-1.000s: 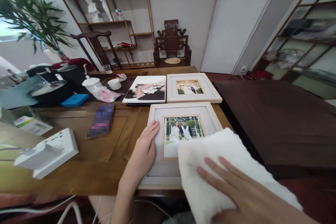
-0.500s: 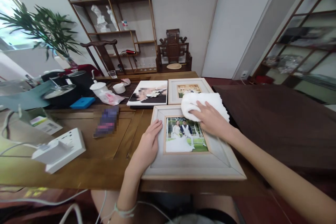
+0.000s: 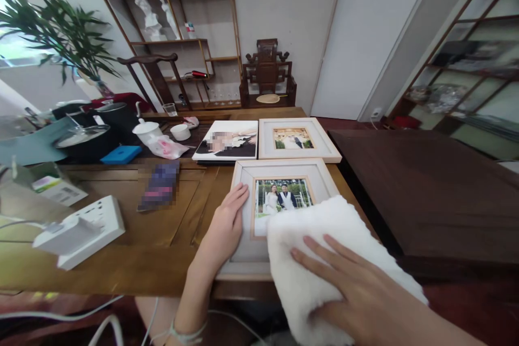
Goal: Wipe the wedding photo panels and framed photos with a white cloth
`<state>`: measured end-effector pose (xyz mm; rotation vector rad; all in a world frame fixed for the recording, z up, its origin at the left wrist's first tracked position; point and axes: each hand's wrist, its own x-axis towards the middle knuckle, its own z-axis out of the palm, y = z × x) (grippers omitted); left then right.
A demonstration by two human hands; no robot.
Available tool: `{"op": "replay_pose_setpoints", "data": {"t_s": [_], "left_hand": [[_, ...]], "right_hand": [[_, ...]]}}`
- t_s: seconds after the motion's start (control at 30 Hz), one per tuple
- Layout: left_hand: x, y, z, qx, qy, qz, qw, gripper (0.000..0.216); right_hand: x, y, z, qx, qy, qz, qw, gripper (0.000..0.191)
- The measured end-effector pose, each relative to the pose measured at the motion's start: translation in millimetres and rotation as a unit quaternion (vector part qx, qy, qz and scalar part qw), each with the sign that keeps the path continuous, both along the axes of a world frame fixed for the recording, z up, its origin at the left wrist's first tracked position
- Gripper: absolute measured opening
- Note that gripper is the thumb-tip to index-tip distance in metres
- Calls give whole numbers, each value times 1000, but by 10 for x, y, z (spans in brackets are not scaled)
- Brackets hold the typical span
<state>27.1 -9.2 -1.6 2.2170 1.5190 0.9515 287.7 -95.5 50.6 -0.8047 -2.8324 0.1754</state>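
White cloth [image 3: 312, 221] hides corner of framed photo [image 3: 279, 197]

The covered corner is the photo's four-o'clock one. The view's edge cuts off the right forearm [image 3: 417, 311] at four o'clock, left forearm [image 3: 192, 292] at seven, plant leaves [image 3: 71, 43] at ten. Pixelation masks a purple item [image 3: 160, 186] towards nine; shelf goods [image 3: 458, 53] at two are blurred.

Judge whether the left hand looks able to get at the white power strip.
Likely yes: the left hand lies on the near picture frame, with only tabletop showing between it and the power strip.
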Motion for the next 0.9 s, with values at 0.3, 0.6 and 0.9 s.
{"op": "replay_pose_setpoints", "data": {"t_s": [0.3, 0.6, 0.9], "left_hand": [[-3, -38, 75, -36, -19, -14, 999, 41], [5, -23, 9, -14, -32, 5, 999, 41], [-15, -30, 7, -17, -41, 3, 999, 40]], "right_hand": [[63, 1185, -133, 114, 18, -230, 966, 60], [-247, 1313, -55, 81, -61, -134, 986, 67], [-255, 94, -95, 19, 16, 7, 1000, 16]]}}
